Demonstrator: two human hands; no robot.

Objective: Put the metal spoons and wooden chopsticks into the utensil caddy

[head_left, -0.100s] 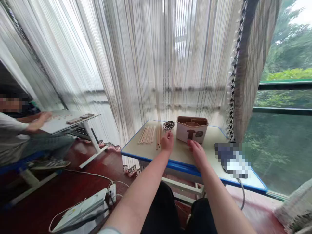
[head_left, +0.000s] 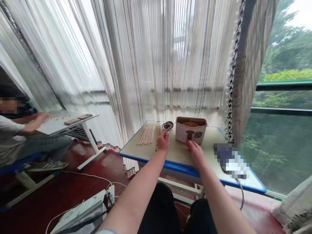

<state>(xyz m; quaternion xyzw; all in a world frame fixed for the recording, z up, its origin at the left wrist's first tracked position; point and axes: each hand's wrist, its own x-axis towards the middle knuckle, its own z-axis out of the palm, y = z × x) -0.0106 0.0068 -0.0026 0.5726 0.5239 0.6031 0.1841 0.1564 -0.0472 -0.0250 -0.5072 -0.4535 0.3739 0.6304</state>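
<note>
At the far left, another person's hand (head_left: 40, 119) rests on a white side table (head_left: 48, 129), well apart from the work. A strip of dark red floor (head_left: 73, 180) runs between that side table and the pale, blue-edged table (head_left: 180, 155) in front of the wearer. The blue-edged table's far side stands close to a sheer striped curtain (head_left: 146, 65); its near edge runs beneath both of the wearer's forearms. Bare tabletop shows in front of the box and on to the right, as far as a dark-blue and white item (head_left: 231, 161), pixelated over, by the right edge. A grey cable (head_left: 241, 196) hangs down over the near edge there.

On the tabletop, a fanned row of pale, thin wooden sticks (head_left: 145, 135) lies leftmost, apart from the left hand. Next come a few darker brown sticks (head_left: 158, 130), just beside the left hand (head_left: 163, 140) and partly hidden by it. The left fingers are bunched narrowly below a silvery, perforated metal object (head_left: 167, 125) with rounded tops; I cannot tell whether they grip it or anything else. Right of that stands an open-topped white cardboard box (head_left: 181, 134) with a brown inside, upright. The right hand (head_left: 197, 152) is before its lower front, fingers loosely bent; contact and hold cannot be told.

The box front bears a brown, mushroom-like print and a dark rounded patch, too blurred to read.
</note>
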